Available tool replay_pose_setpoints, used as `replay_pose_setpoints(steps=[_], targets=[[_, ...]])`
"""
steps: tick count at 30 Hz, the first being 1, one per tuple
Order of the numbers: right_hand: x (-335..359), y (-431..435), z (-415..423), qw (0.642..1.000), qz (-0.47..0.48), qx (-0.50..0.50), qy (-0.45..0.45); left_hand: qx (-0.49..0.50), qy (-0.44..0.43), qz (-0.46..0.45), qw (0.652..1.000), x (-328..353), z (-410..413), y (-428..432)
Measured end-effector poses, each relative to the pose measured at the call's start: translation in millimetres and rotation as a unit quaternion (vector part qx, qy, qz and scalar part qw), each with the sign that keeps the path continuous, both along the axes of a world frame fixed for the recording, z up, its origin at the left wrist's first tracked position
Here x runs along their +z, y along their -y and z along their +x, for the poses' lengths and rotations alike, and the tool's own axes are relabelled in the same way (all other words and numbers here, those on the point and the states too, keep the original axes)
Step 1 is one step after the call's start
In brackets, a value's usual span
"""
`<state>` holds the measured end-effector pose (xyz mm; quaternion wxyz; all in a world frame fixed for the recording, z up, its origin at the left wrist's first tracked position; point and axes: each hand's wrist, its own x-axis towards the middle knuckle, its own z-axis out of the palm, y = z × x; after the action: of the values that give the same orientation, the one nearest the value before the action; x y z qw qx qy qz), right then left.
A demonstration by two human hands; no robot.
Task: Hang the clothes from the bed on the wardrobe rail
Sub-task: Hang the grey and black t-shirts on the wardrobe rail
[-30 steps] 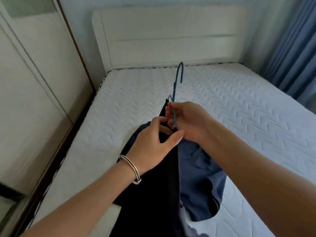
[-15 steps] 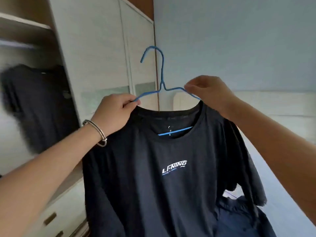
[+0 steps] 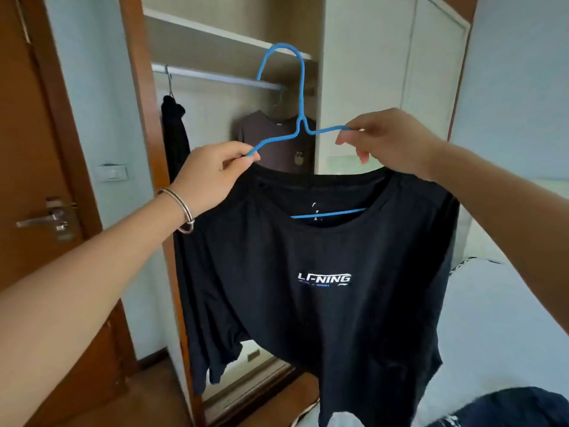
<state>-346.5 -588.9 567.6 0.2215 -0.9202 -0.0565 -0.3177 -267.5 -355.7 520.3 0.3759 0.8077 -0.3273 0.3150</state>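
A black T-shirt (image 3: 323, 318) with white lettering hangs on a blue wire hanger (image 3: 300, 97). My left hand (image 3: 209, 177) pinches the hanger's left shoulder. My right hand (image 3: 391, 143) pinches its right shoulder. I hold the shirt up in front of the open wardrobe. The hanger's hook is level with the silver wardrobe rail (image 3: 215, 77) and in front of it, not on it. Another dark blue garment (image 3: 508, 408) lies on the bed (image 3: 492, 318) at the lower right.
On the rail hang a black garment (image 3: 174, 134) at the left and a brown shirt (image 3: 277, 143) behind the hanger. A shelf (image 3: 200, 35) sits above the rail. A brown door (image 3: 40, 180) with a handle stands at the left, a white wardrobe door (image 3: 363, 87) at the right.
I have turned from the bed to face the wardrobe opening. The shirt on its hanger, lifted off the bed, is now spread in front of the rail.
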Motion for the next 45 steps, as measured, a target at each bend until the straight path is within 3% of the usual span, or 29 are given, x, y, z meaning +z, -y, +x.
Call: replay_pose_setpoints(steps=[6, 10, 15, 22, 24, 26, 28, 30, 32, 34, 40, 43, 45], targets=[[-18, -81, 79, 0.997, 0.062, 0.038, 0.024, 0.065, -0.063, 0.108, 0.990, -9, 68, -111], [-17, -118, 125, 0.997, 0.058, 0.045, 0.027, 0.082, -0.045, 0.071, 0.993, -2, 112, -146], [-22, -131, 180, 0.997, 0.073, 0.031, 0.003, 0.053, -0.063, 0.054, 0.995, -3, 173, -149], [-45, -98, 263, 0.994, 0.098, -0.041, 0.022, -0.029, -0.074, 0.126, 0.989, -19, 269, -98], [-44, -83, 282, 0.992, 0.110, -0.053, 0.014, -0.029, -0.036, 0.117, 0.992, -23, 298, -76], [-41, -68, 299, 0.990, 0.127, -0.068, 0.006, -0.017, 0.075, 0.110, 0.991, -28, 321, -53], [-37, -55, 315, 0.986, 0.142, -0.084, 0.003, -0.023, 0.221, 0.129, 0.966, -38, 342, -28], [-32, -45, 329, 0.983, 0.156, -0.095, 0.002, -0.068, 0.297, 0.191, 0.933, -57, 361, -2], [-29, -38, 341, 0.980, 0.170, -0.102, 0.007, -0.089, 0.309, 0.254, 0.912, -81, 380, 21], [-27, -31, 353, 0.977, 0.183, -0.112, 0.013, -0.098, 0.277, 0.267, 0.918, -97, 399, 40], [-36, -19, 394, 0.963, 0.222, -0.151, 0.016, -0.164, 0.301, 0.204, 0.917, -92, 441, 78], [-32, -21, 411, 0.961, 0.230, -0.156, 0.009, -0.193, 0.305, 0.061, 0.931, -72, 465, 81], [-25, -23, 425, 0.961, 0.234, -0.149, 0.007, -0.178, 0.257, -0.046, 0.949, -42, 479, 82]])
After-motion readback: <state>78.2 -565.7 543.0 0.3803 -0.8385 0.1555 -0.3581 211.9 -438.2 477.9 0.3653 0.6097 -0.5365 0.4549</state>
